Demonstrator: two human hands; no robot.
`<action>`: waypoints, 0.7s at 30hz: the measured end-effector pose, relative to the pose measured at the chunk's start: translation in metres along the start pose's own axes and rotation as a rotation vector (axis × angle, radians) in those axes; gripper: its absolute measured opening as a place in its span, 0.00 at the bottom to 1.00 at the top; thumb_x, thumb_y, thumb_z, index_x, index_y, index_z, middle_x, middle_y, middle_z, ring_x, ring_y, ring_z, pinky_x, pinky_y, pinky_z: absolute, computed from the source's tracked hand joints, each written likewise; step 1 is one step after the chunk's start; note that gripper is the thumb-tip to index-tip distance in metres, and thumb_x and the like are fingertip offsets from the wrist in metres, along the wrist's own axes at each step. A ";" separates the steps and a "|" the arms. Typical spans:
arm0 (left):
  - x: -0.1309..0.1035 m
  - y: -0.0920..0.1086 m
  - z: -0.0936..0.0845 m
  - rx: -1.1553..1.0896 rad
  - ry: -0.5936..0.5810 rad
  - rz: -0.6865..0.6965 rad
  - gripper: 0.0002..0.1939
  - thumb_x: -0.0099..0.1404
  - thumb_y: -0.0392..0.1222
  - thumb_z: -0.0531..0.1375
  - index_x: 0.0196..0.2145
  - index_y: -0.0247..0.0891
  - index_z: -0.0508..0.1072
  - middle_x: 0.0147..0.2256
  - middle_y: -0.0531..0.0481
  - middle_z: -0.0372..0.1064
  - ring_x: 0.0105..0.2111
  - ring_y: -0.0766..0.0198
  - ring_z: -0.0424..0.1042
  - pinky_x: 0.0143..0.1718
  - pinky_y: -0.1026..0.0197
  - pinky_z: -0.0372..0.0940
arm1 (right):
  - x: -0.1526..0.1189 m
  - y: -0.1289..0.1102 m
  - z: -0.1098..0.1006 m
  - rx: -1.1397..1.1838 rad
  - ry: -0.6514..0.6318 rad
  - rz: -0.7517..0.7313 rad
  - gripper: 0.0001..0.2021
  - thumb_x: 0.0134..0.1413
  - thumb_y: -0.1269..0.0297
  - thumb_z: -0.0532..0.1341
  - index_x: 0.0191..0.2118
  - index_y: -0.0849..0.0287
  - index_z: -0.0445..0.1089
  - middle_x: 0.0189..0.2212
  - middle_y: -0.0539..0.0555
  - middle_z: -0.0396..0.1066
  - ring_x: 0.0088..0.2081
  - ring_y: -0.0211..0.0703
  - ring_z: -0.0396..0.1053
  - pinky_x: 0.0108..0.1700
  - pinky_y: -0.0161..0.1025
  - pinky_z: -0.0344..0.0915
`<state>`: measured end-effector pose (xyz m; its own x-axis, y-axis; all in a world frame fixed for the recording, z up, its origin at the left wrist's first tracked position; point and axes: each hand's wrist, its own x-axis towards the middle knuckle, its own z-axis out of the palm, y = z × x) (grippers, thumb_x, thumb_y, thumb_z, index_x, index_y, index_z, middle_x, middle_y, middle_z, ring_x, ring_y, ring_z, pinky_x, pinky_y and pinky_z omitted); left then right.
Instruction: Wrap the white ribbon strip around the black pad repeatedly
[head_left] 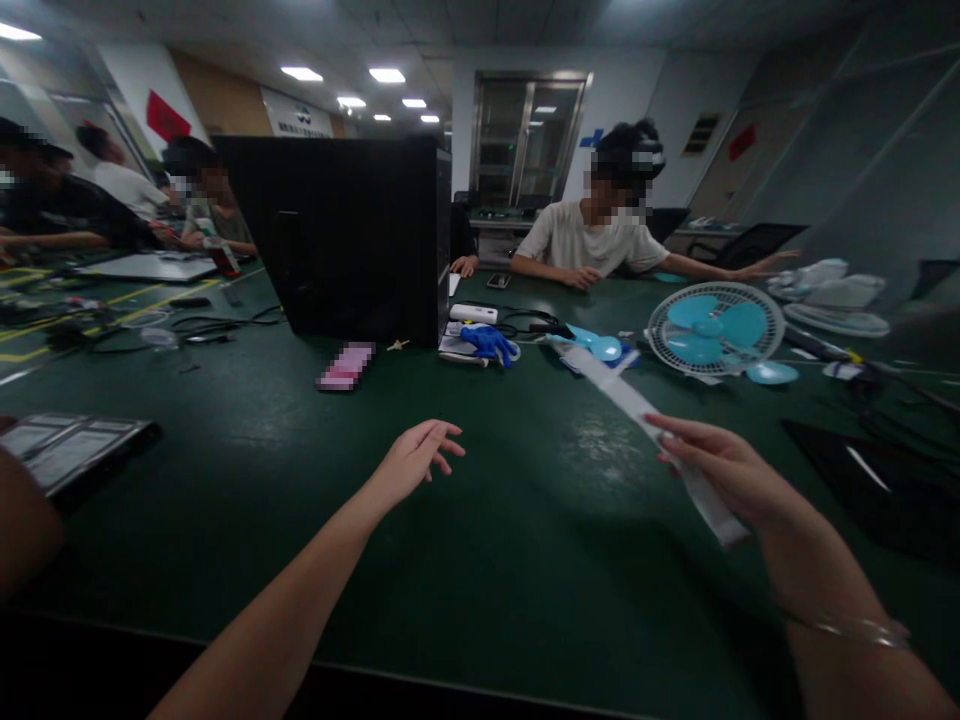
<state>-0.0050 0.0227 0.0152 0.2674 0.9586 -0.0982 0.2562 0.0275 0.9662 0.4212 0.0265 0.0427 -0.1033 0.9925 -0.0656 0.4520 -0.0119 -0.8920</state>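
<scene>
My right hand [724,465] pinches a long, flat white strip [611,388] between thumb and fingers near its middle. The strip slants from the far left down to the near right, above the green tabletop [517,560]. Its exact material is hard to make out. My left hand [421,455] hovers over the table with nothing in it, its fingers loosely apart. Beyond the strip's far end lie light-blue plastic pieces [606,347]. A fan head [709,325] with blue blades and a white grille stands behind my right hand.
A large black box-shaped case [345,240] stands at centre-left, with a pink phone [346,366] and keys [397,345] before it. Blue gloves [487,343] lie beside it. A dark flat panel [874,490] lies at right. A person [592,235] sits opposite, one arm outstretched.
</scene>
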 end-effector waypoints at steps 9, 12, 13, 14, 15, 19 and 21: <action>-0.003 0.001 0.010 -0.354 -0.109 -0.179 0.26 0.71 0.58 0.41 0.45 0.36 0.69 0.46 0.40 0.72 0.41 0.58 0.73 0.34 0.59 0.68 | -0.020 -0.045 0.068 0.075 -0.886 -0.212 0.16 0.60 0.64 0.60 0.53 0.52 0.71 0.49 0.56 0.69 0.36 0.35 0.72 0.37 0.34 0.70; 0.002 -0.007 0.007 -0.124 0.233 0.022 0.19 0.70 0.53 0.46 0.34 0.38 0.68 0.34 0.48 0.71 0.33 0.64 0.70 0.30 0.63 0.65 | -0.022 -0.046 0.067 0.105 -0.879 -0.265 0.16 0.60 0.65 0.59 0.53 0.52 0.72 0.47 0.55 0.70 0.35 0.34 0.71 0.36 0.33 0.70; 0.003 -0.008 0.005 -0.076 0.319 0.072 0.18 0.70 0.51 0.47 0.32 0.38 0.68 0.34 0.48 0.71 0.34 0.64 0.70 0.32 0.63 0.65 | -0.023 -0.046 0.065 0.109 -0.888 -0.277 0.16 0.60 0.65 0.59 0.53 0.52 0.72 0.47 0.55 0.70 0.35 0.33 0.71 0.36 0.33 0.70; 0.003 -0.008 0.003 -0.059 0.361 0.100 0.16 0.70 0.49 0.48 0.32 0.38 0.68 0.35 0.48 0.71 0.36 0.63 0.70 0.35 0.63 0.65 | -0.023 -0.046 0.063 0.110 -0.905 -0.284 0.16 0.60 0.66 0.59 0.53 0.51 0.72 0.48 0.55 0.70 0.35 0.33 0.71 0.36 0.32 0.71; 0.002 -0.006 0.001 -0.075 0.354 0.097 0.15 0.70 0.48 0.48 0.34 0.38 0.70 0.38 0.48 0.72 0.39 0.63 0.70 0.37 0.62 0.66 | -0.023 -0.045 0.061 0.109 -0.918 -0.286 0.16 0.60 0.66 0.59 0.53 0.51 0.72 0.48 0.55 0.70 0.35 0.33 0.71 0.36 0.33 0.71; -0.008 0.007 -0.002 -0.354 -0.207 -0.202 0.24 0.70 0.57 0.45 0.46 0.40 0.72 0.49 0.43 0.71 0.45 0.57 0.72 0.39 0.57 0.69 | -0.023 -0.044 0.061 0.088 -0.911 -0.261 0.16 0.60 0.66 0.59 0.54 0.52 0.71 0.49 0.56 0.70 0.36 0.33 0.71 0.37 0.34 0.71; -0.013 0.011 0.000 -0.394 -0.425 -0.286 0.29 0.69 0.62 0.44 0.49 0.38 0.71 0.47 0.39 0.73 0.42 0.55 0.74 0.33 0.59 0.69 | -0.022 -0.044 0.064 0.061 -0.900 -0.226 0.17 0.60 0.66 0.59 0.54 0.51 0.71 0.50 0.55 0.69 0.36 0.34 0.71 0.37 0.34 0.71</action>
<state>-0.0054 0.0103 0.0274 0.6048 0.7041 -0.3722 0.0330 0.4447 0.8951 0.3467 -0.0028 0.0543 -0.8430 0.5043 -0.1871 0.2927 0.1381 -0.9462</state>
